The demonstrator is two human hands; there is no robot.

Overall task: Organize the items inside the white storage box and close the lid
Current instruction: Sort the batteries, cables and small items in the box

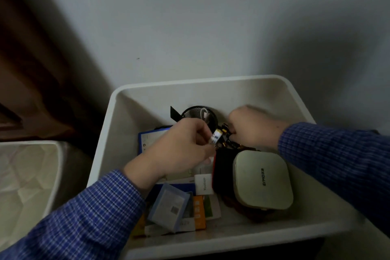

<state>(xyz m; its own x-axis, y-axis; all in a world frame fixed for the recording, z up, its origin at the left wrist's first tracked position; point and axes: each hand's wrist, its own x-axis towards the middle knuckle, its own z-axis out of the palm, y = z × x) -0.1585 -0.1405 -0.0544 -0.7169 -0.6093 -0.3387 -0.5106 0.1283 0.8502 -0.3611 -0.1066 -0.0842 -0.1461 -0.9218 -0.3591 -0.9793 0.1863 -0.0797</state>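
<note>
Dim grey wall is seen behind the white storage box point(105, 133), which fills the lower centre; no lid can be made out. At the box's centre, a small printed item point(216, 136) is pinched in the curled fingers of the left hand point(179, 148). At about one o'clock from it, the right hand point(252, 127), blurred, is curled at a dark chain point(229, 142). Chain and item would best be parted slowly, then laid flat beside the beige case point(262, 179) at four o'clock.
</note>
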